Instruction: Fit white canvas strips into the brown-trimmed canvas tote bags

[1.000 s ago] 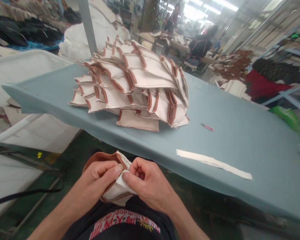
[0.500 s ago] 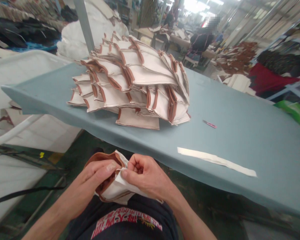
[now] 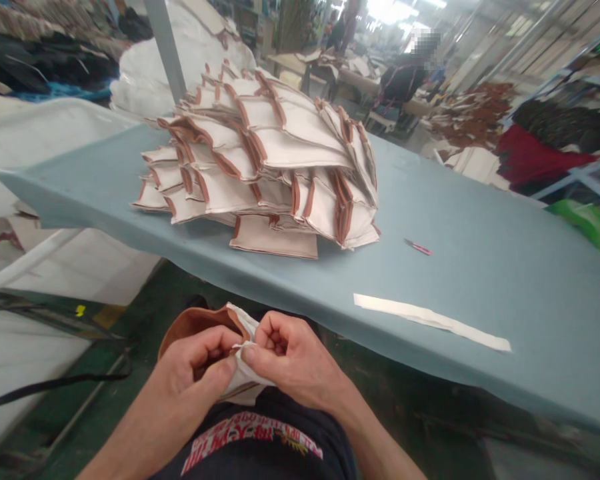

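A cream fabric pouch with a brown lining (image 3: 193, 327) hangs between my hands, close to my body and below the table edge. My left hand (image 3: 195, 363) is closed on its brown-edged side, fingers partly inside the opening. With thumb and bent fingers my right hand (image 3: 287, 357) pinches the white cloth at the same edge, right beside the left fingertips. The small spot between the two pinches is hard to make out. On the table lies a big heap of similar cream pieces with brown edging (image 3: 280, 160).
The blue-grey table (image 3: 455, 287) spans the view. Pink-handled thread snips (image 3: 419, 247) and a cream cloth strip (image 3: 430, 320) lie to the right of the heap. A white curved rail (image 3: 27, 263) stands at left. A person (image 3: 403, 80) sits far back.
My left hand has shifted its grip, its thumb now lower and pressed near the right fingertips. More of the brown lining shows. The right hand keeps its pinch nearly in place.
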A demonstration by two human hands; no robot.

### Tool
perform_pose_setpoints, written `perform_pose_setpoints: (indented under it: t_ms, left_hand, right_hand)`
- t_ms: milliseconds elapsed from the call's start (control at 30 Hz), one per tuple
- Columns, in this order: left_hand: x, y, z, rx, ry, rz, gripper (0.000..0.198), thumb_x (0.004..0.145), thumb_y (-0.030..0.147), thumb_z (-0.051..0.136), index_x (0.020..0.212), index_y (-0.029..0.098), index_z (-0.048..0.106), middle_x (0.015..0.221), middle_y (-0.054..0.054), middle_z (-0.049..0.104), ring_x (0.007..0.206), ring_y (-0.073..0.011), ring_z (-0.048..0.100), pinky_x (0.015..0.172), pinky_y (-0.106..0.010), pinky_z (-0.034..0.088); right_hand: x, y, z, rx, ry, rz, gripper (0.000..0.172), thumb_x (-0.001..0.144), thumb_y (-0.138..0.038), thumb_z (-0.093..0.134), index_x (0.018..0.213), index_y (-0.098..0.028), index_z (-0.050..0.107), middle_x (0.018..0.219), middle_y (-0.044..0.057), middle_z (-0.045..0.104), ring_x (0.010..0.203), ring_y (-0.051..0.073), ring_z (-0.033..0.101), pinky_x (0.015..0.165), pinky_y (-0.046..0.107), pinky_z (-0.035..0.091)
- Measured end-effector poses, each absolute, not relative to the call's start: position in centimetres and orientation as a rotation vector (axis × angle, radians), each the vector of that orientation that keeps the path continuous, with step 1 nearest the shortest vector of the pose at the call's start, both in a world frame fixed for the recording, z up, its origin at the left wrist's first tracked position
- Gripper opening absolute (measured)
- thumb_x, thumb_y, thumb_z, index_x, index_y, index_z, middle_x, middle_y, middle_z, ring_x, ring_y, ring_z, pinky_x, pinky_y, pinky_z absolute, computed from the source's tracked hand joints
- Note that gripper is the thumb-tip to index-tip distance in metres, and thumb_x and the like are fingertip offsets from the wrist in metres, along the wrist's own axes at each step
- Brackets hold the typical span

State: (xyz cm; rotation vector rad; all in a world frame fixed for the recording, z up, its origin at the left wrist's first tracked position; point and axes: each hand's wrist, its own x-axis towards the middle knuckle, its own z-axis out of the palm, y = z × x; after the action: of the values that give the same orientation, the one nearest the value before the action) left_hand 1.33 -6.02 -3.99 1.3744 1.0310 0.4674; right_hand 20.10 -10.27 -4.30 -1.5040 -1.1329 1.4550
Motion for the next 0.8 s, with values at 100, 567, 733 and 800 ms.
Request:
perform_pose_setpoints:
  t_ms: [100, 567, 733, 800]
  left_hand:
    - [2.0, -6.7, -3.4, 1.497, 1.152, 0.558, 0.021, 0.084, 0.033, 0.061, 0.069, 0.022, 0.07, 0.068, 0.003, 0.067, 0.064, -0.0162, 0.057, 0.059, -0.024, 0.043]
    - [-1.3, -6.8, -3.3, 1.424, 0.994, 0.506, 0.026, 0.093, 0.038, 0.061, 0.08, 0.024, 0.08, 0.081, -0.001, 0.073, 0.07, -0.0205, 0.065, 0.061, -0.023, 0.053]
    - [-1.9, -6.3, -3.1, 1.322, 0.879, 0.377, 0.035, 0.096, 0.055, 0.068, 0.094, 0.023, 0.081, 0.097, -0.004, 0.077, 0.086, -0.0244, 0.071, 0.075, -0.026, 0.06]
    - [-1.4, -6.3, -3.1, 1.251, 0.899, 0.405, 0.038, 0.093, 0.059, 0.074, 0.088, 0.021, 0.078, 0.089, -0.003, 0.074, 0.077, -0.0199, 0.066, 0.068, -0.023, 0.057]
  right_hand:
    - [19.9, -10.4, -4.3, -1.505, -1.115, 1.478, 0.027, 0.084, -0.039, 0.075, 0.077, -0.022, 0.055, 0.061, -0.009, 0.048, 0.055, 0.009, 0.038, 0.049, 0.022, 0.029]
    - [17.4, -12.0, -2.8, -1.379, -1.119, 1.294, 0.028, 0.08, -0.029, 0.069, 0.07, -0.025, 0.044, 0.057, -0.01, 0.041, 0.052, 0.008, 0.033, 0.05, 0.023, 0.024]
    - [17.4, -12.2, -3.5, -1.348, -1.088, 1.301, 0.028, 0.085, -0.035, 0.068, 0.072, -0.025, 0.045, 0.059, -0.009, 0.044, 0.053, 0.009, 0.035, 0.052, 0.024, 0.028]
    - [17.4, -12.3, -3.6, -1.389, -1.098, 1.302, 0.03, 0.088, -0.038, 0.069, 0.074, -0.024, 0.047, 0.06, -0.008, 0.047, 0.054, 0.01, 0.037, 0.052, 0.024, 0.028]
